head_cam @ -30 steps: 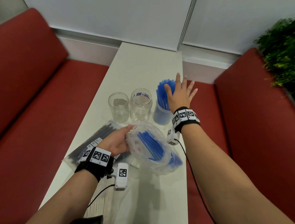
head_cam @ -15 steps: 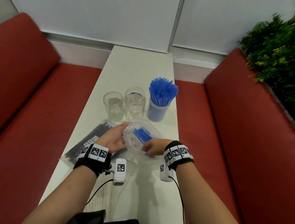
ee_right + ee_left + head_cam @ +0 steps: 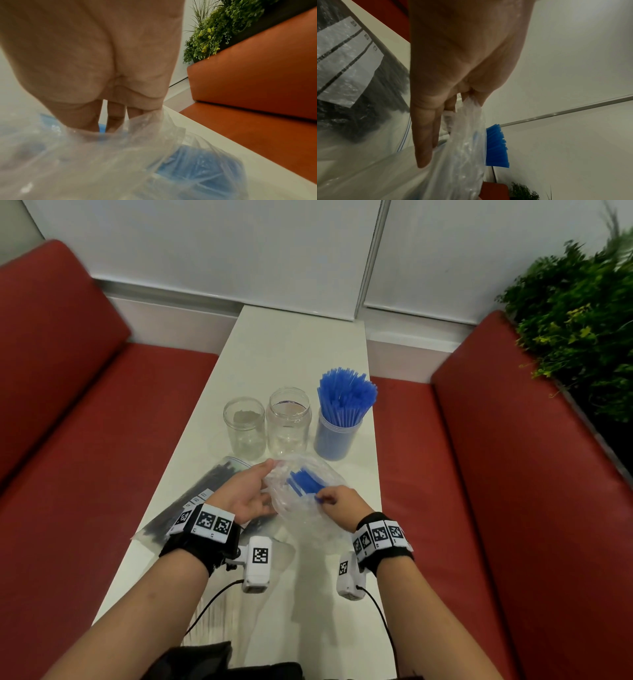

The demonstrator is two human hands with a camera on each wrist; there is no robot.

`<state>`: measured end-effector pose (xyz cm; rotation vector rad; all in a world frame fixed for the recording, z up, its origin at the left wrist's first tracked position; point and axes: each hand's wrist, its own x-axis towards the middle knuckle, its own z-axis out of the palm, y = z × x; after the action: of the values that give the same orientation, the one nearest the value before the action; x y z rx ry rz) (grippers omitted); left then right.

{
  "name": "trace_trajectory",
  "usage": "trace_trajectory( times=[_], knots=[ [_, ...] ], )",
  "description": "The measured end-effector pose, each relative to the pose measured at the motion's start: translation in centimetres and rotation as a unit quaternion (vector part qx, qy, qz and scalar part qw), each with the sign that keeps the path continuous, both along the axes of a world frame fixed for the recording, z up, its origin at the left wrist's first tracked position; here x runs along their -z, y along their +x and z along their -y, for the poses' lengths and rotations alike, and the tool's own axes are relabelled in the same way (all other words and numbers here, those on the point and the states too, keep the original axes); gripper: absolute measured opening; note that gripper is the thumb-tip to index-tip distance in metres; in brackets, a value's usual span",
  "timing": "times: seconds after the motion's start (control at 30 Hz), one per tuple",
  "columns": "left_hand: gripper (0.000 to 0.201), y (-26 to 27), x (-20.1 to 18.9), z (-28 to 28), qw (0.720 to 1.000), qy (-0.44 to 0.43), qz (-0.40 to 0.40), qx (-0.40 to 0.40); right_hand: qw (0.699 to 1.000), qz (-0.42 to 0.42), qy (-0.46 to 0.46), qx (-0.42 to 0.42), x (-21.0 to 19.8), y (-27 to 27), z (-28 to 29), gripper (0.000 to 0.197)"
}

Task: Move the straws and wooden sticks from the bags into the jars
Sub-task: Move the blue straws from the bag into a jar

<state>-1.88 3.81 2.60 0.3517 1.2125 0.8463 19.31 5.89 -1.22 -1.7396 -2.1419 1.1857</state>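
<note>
Head view: my right hand (image 3: 337, 505) has come back from the straw jar (image 3: 334, 436) and now pinches blue straws (image 3: 305, 482) inside the clear bag (image 3: 301, 508), which my left hand (image 3: 245, 496) grips open beside it: another batch to move.

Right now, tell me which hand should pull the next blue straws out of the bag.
Right. The right hand already pinches the blue straws at the mouth of the bag and is nearer the straw jar. The left hand is busy holding the bag open.

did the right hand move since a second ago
Yes. The right hand has come back from the jar of blue straws toward the body and now pinches straws in the clear bag.
</note>
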Motion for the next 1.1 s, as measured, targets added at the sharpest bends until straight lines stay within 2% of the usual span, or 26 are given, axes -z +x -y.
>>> trace_trajectory(
  times=[0.17, 0.3, 0.4, 0.53, 0.6, 0.67, 0.7, 0.83, 0.93, 1.1],
  knots=[
    [0.035, 0.0, 0.0, 0.3, 0.999, 0.038, -0.013, -0.011, 0.999, -0.001, 0.025, 0.044, 0.1, -0.2, 0.3, 0.018],
    [0.036, 0.3, 0.4, 0.3, 0.998, 0.002, 0.055, -0.033, 0.997, 0.051, 0.047, 0.03, 0.6, 0.0, 0.9, 0.023],
    [0.04, 0.8, 0.9, 0.3, 0.994, -0.027, 0.097, -0.038, 0.996, 0.048, 0.062, 0.052, 0.8, 0.1, 1.3, 0.025],
    [0.048, 0.9, 1.5, 0.5, 0.997, -0.015, 0.078, 0.017, 0.993, 0.032, 0.067, 0.09, 0.9, 0.3, 1.5, 0.018],
    [0.042, 0.7, 1.4, 0.6, 0.995, 0.022, 0.073, 0.066, 0.992, -0.004, 0.077, 0.099, 0.9, 0.4, 1.5, 0.017],
    [0.039, 0.7, 1.2, 0.5, 0.996, 0.043, 0.034, 0.072, 0.99, -0.04, 0.097, 0.096, 0.9, 0.0, 1.8, 0.017],
    [0.037, 0.8, 1.2, 0.4, 0.997, 0.046, 0.004, 0.064, 0.989, -0.049, 0.111, 0.089, 0.9, -0.2, 2.0, 0.021],
    [0.034, 1.4, 1.3, -0.5, 0.991, 0.051, -0.11, 0.057, 0.992, -0.018, 0.112, 0.055, 1.3, -1.3, 2.7, 0.058],
    [0.035, 1.6, 1.4, -0.6, 0.99, 0.058, -0.119, 0.041, 0.993, 0.033, 0.097, 0.052, 1.9, -2.0, 3.0, 0.07],
    [0.036, 1.8, 2.1, -0.4, 0.998, 0.046, -0.031, -0.008, 0.985, 0.054, 0.144, 0.079, 2.6, -2.1, 3.2, 0.046]
  ],
)
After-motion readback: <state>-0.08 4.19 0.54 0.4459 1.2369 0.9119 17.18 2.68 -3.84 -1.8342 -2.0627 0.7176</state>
